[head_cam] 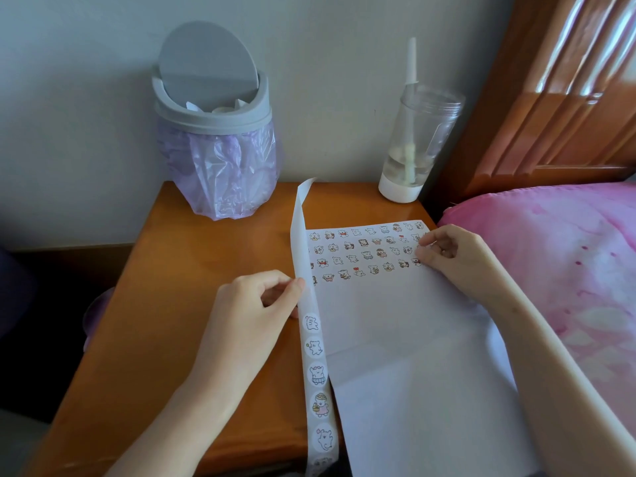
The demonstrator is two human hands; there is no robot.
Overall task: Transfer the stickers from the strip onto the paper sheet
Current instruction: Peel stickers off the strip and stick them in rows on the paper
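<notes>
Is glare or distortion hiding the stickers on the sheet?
Head view: no glare on the paper sheet; bright streaks only on the headboard; wide-angle bend curves the table edges; far sticker rows look small, slightly soft.

Bare tabletop [179, 270] left of the raised strip [298, 235] and the blank lower half of the sheet [395, 325] are open; bin [216, 139] blocks back-left, bottle [413, 142] back-right, pillow [550, 256] crowds the right edge, gap between bin and bottle passable.

Head camera looks down, forward, close over table [206, 270]; edges seemingly bowed.
</notes>
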